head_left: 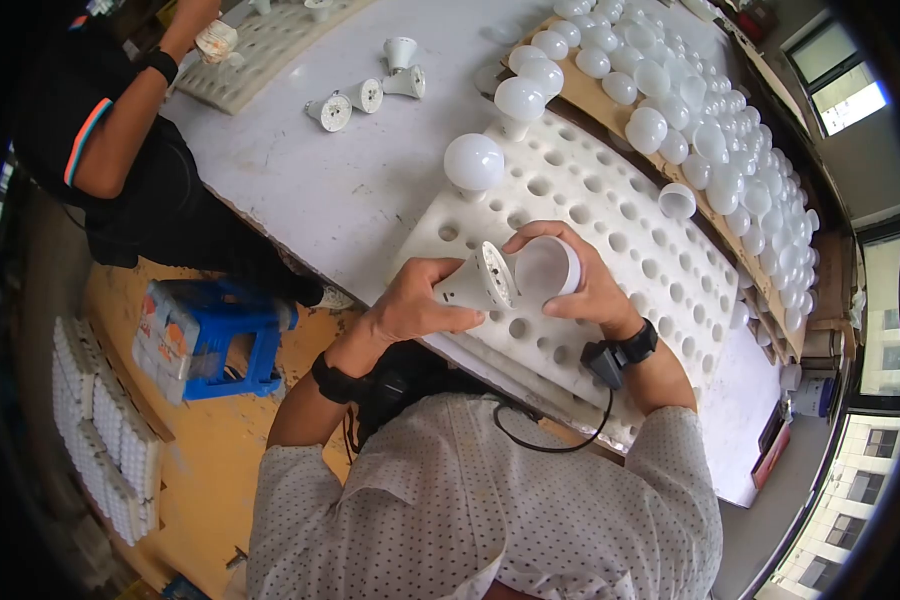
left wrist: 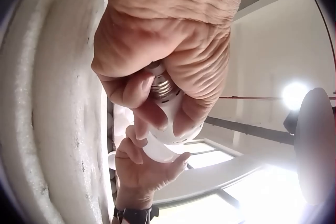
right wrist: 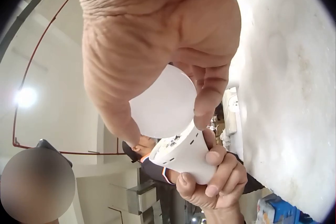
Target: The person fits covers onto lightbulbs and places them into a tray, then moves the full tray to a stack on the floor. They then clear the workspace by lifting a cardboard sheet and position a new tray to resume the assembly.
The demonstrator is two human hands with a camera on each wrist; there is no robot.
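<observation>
My left hand grips a white bulb base by its cone, its round open face with small components turned toward the right. In the left wrist view the metal screw cap pokes out between the fingers. My right hand holds a white bulb cover around its dome, the hollow mouth facing the base. Rim and base overlap closely in the right wrist view. Both hands are above a white foam tray full of round holes. An assembled round bulb stands at the tray's far left corner.
Many white covers crowd a cardboard sheet at the right; one loose cover lies on the tray's edge. Several bulb bases lie on the table. Another person works at the left, near a blue stool.
</observation>
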